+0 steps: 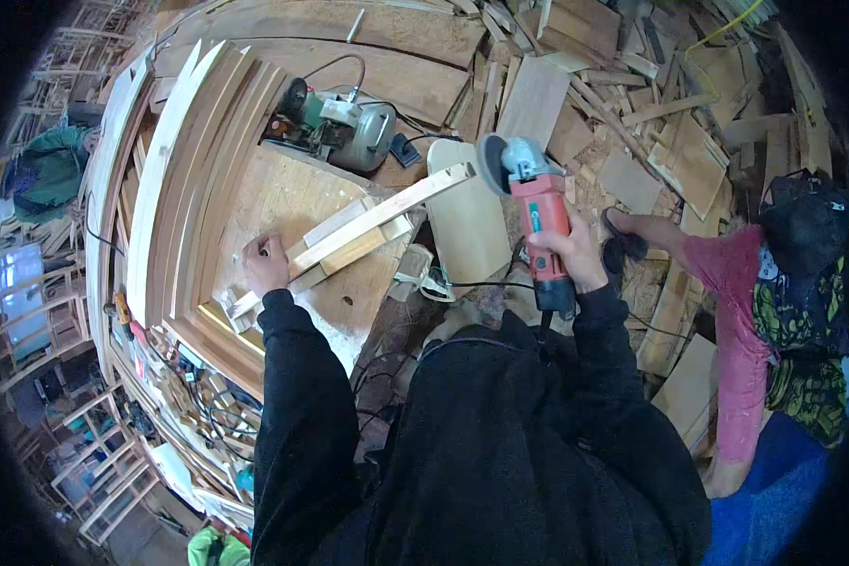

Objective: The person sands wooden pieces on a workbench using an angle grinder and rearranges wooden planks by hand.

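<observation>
My right hand is wrapped round the red body of an angle grinder. The grinder's round disc faces left, a short gap from the far end of a pale wooden strip. My left hand is closed at the near end of this strip; its fingertips are partly hidden. Beneath the strip, shorter wood pieces lie across the workbench. From the grinder's lower end a dark cord runs down past my sleeve.
Long boards are stacked along the bench's left side. A small air compressor stands at its far end. Offcuts litter the floor at right, where a person in pink is close by. A thin board leans beside the bench.
</observation>
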### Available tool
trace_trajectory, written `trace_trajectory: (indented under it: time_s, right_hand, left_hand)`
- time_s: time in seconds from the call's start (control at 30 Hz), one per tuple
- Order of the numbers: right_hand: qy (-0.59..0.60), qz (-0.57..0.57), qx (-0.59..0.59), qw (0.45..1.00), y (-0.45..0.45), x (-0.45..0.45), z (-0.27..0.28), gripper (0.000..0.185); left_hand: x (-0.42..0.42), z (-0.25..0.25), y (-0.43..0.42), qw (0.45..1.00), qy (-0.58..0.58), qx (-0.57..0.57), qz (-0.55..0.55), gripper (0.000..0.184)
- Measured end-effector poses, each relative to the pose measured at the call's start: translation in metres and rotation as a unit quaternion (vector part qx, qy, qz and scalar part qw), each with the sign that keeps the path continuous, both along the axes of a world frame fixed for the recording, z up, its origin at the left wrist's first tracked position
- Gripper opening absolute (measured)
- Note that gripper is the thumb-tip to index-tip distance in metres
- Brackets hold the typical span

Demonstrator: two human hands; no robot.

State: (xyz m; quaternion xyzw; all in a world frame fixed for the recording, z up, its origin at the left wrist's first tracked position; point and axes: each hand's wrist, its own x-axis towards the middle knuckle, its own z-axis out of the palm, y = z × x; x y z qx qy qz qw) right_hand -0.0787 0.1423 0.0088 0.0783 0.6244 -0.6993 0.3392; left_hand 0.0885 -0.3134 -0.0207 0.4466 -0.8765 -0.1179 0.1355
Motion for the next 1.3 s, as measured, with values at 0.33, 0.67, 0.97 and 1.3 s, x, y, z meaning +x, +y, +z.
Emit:
trace_trajectory:
  time_s: [0.33, 0.67, 0.97, 1.3]
  right_hand:
    - [0.236, 0.092, 0.141, 0.957, -0.041, 0.017, 0.036, 0.082]
    - [0.062, 0.06, 0.027, 0.996, -0.011, -0.022, -0.012, 0.068]
    - [0.197, 0.088, 0.047, 0.975, -0.034, -0.005, 0.024, 0.063]
    - [0.067, 0.069, 0.004, 0.995, -0.019, -0.025, -0.001, 0.065]
  left_hand:
    - [-0.004, 0.009, 0.007, 1.0, -0.017, -0.012, 0.013, 0.032]
    - [-0.002, 0.005, 0.004, 1.0, -0.011, -0.014, 0.001, 0.032]
    - [-0.002, 0.005, 0.002, 1.0, 0.006, -0.001, -0.016, 0.032]
    - [-0.002, 0.007, 0.005, 1.0, 0.001, -0.005, 0.0, 0.032]
